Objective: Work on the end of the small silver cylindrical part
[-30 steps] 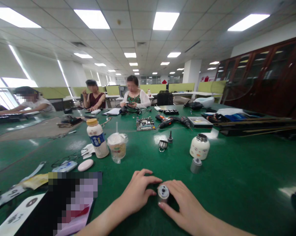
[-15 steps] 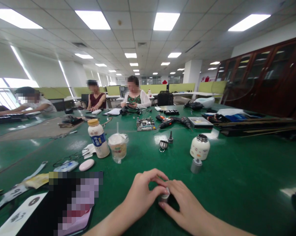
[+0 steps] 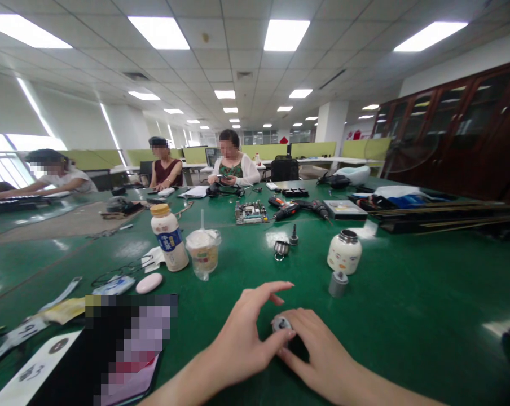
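Note:
A small grey cylindrical part (image 3: 281, 324) with a dark recess in its top stands low over the green table. My right hand (image 3: 318, 352) is wrapped round its side, thumb in front and fingers behind. My left hand (image 3: 244, 330) is on the other side, its fingers spread in the air above. The left thumb tip lies at the part's near edge; whether it touches I cannot tell. Farther off to the right, another grey cylinder (image 3: 338, 284) stands by a cream bottle (image 3: 344, 254) with drawn faces and a bare metal neck.
A metal strainer-like piece (image 3: 281, 248) and a dark fitting (image 3: 294, 235) lie ahead. To the left stand a drink bottle (image 3: 170, 239) and a lidded cup (image 3: 203, 254), with a tablet-like device (image 3: 149, 383) nearer. Behind are a circuit board (image 3: 251, 212) and power drills (image 3: 286, 210). Several people sit beyond.
My left fingers have lifted and spread away from the grey part, uncovering its top. The right hand stays round it in nearly the same place.

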Available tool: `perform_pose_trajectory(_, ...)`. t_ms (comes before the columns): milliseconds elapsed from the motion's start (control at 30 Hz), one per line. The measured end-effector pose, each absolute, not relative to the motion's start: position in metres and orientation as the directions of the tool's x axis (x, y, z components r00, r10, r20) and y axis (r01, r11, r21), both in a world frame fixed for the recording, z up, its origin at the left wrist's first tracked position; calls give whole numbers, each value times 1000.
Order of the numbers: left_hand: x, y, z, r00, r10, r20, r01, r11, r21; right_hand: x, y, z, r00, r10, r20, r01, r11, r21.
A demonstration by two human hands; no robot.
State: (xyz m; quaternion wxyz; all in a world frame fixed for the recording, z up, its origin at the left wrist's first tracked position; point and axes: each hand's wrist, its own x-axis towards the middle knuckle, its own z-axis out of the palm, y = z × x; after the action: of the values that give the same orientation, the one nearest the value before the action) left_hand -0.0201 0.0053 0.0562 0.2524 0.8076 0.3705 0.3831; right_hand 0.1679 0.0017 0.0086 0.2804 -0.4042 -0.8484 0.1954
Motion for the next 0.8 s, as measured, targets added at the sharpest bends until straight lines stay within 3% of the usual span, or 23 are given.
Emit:
perform_pose_trajectory(400, -16, 14, 55, 316, 846, 429, 247, -510, 824, 168, 1, 8, -511, 806, 299, 597, 582, -552)
perform_pose_trajectory(633, -36, 43, 31, 268, 891, 366, 432, -451, 781, 169, 1, 12, -512, 811, 283, 607, 575, -549)
perform_pose_trajectory(800, -36, 42, 13, 257, 888, 381, 464, -459, 758, 168, 0, 12, -504, 819, 274, 613, 563, -554)
